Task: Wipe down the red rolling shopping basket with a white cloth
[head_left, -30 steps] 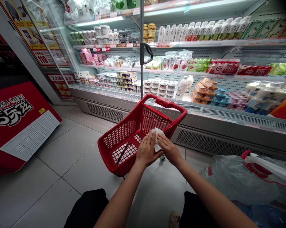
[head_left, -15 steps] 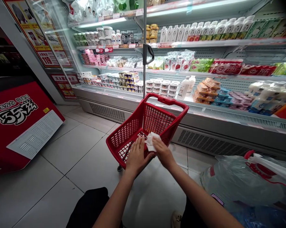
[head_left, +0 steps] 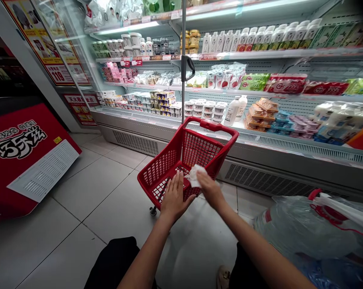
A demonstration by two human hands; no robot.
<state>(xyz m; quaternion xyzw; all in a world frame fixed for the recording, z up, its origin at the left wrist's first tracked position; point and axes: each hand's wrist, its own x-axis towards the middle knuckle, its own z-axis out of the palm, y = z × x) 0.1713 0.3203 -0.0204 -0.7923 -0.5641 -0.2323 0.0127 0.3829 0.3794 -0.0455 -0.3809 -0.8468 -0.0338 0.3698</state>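
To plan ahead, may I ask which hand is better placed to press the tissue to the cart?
Probably the right hand: it holds the tissue by the cart; the left hand is open.

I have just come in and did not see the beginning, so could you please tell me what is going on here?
A person is using both bare hands at a red shopping cart, which stands in front of a refrigerated display of packaged goods. The right hand holds a crumpled white tissue over the near side of the cart. The left hand is open beside it, fingers stretched out; whether it touches the cart is hard to tell.
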